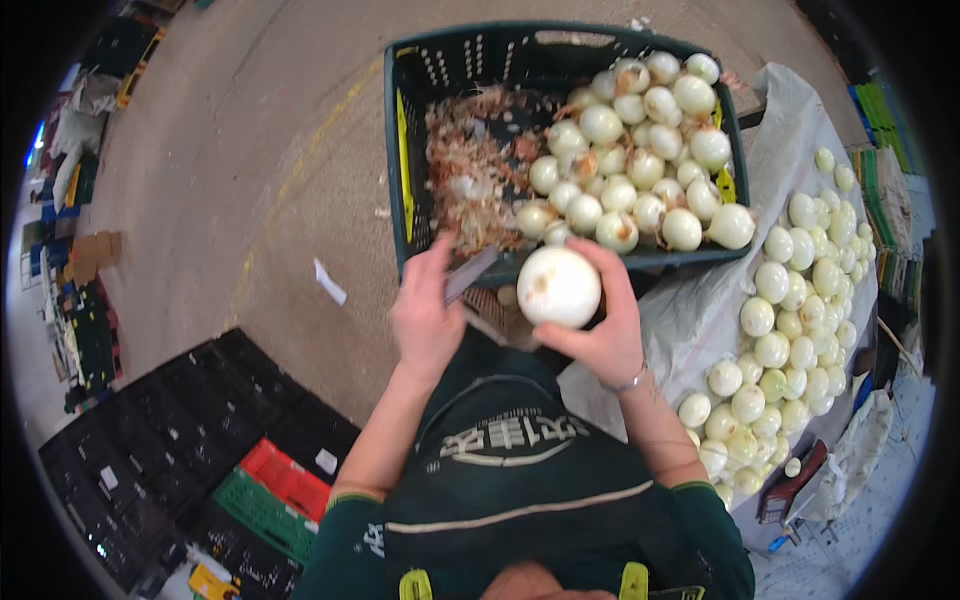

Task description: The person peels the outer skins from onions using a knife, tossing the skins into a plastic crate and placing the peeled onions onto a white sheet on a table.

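Observation:
My right hand [612,325] is closed round a peeled white onion [558,288], with the thumb below it and the fingers over its right side. My left hand [428,312] grips a knife [471,274]; its blade points up and right toward the onion, apart from it. The knife's handle is hidden in my fist. Both hands are just in front of a dark green plastic crate [398,160]. Many pale onions [620,195] fill the crate's right part, some with brown skin left on. Loose onion skins [470,170] lie in its left part.
On the right, many peeled onions [800,290] lie on a white plastic sheet [690,325]. Black crates [160,430] stand stacked at the lower left, with a red crate [285,478] and a green crate [265,515] among them. A white scrap [329,283] lies on the concrete floor.

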Demonstrator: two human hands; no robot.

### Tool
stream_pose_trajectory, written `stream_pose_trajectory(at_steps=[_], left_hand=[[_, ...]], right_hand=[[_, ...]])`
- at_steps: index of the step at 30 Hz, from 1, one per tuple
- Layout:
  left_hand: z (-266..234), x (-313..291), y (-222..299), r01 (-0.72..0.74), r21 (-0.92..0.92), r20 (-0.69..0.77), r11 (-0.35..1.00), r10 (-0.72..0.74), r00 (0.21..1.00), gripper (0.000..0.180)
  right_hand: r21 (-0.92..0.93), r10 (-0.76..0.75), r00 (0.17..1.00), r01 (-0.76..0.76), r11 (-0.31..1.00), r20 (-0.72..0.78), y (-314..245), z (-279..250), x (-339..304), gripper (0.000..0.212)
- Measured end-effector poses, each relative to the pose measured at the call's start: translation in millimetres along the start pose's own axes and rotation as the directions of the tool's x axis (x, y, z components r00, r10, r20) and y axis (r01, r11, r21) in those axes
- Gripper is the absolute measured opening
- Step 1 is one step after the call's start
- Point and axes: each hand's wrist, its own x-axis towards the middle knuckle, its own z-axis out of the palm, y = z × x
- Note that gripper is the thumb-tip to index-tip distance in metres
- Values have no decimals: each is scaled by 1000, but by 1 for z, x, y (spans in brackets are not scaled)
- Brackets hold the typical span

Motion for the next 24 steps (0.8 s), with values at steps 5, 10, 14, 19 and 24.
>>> stream_pose_trajectory(at_steps=[5,10,14,19,24], left_hand=[[9,21,85,80,-485,262,871,57,963,28],[61,3,30,210,-387,255,898,-115,960,6],[45,-35,-12,384,-360,382,850,-242,892,8],[61,-43,27,515,-369,578,773,-243,779,6],[63,-46,33,405,-304,539,862,-195,820,6]], right_hand=[[-3,-33,995,33,999,-89,-1,-20,-17,77],[-41,29,992,-35,999,-126,5,-75,-85,69],[-81,196,552,-436,896,-811,32,-184,-221,76],[-251,-199,171,-824,509,-965,94,-308,-337,78],[-375,-321,242,-805,460,-915,95,-301,-284,69]])
